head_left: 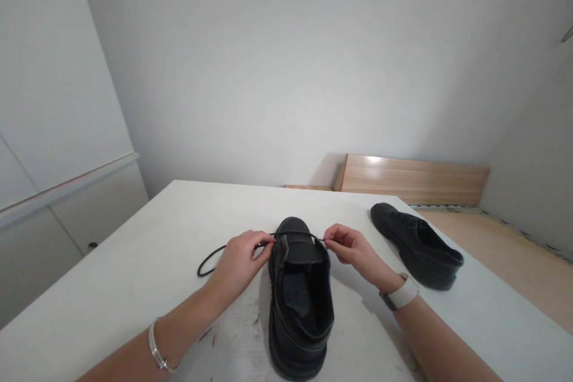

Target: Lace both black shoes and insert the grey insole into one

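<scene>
A black shoe (302,334) stands upright on the white table, toe pointing away from me and its opening towards me. Across its front runs a black shoelace (293,232), with a loop of it lying on the table to the left. My left hand (244,259) pinches the lace at the shoe's left eyelet flap. On the other side, my right hand (351,248) has thumb and forefinger closed on the lace just off the right flap. The eyelets themselves are too small to make out.
Another black shoe (418,245) rests near the right edge of the white table (201,203). Beyond that edge is a wooden headboard (416,179) with a bed base (505,245). A white cabinet (49,233) stands at the left, and a wall rises behind the table.
</scene>
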The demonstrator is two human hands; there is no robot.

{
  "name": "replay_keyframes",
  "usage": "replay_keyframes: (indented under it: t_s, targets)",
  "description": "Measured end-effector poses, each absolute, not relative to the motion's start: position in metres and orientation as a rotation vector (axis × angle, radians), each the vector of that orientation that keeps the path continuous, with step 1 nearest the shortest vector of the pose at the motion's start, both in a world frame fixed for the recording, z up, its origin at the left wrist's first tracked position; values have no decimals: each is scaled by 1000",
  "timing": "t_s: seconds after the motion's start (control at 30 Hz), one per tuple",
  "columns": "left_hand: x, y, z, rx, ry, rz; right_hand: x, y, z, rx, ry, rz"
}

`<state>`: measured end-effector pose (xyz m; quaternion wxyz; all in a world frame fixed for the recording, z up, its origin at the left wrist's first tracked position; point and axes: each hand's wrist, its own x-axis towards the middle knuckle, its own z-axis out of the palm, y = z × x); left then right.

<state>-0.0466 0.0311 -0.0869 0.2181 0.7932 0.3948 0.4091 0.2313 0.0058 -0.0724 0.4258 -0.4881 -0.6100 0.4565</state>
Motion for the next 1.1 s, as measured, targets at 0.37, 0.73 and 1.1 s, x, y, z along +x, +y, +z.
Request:
replay_keyframes:
  t_s: [0.37,0.73,1.1]
  targets:
    - [-42,28,-81,2419,1021,1198,228,4,-70,-1217,-1674,945]
    - [-43,29,-77,2553,1043,1059,226,6,-83,-1183,-1723,915]
    - [-35,31,-84,2519,1071,1196,218,3,-72,-1258,-1792,483]
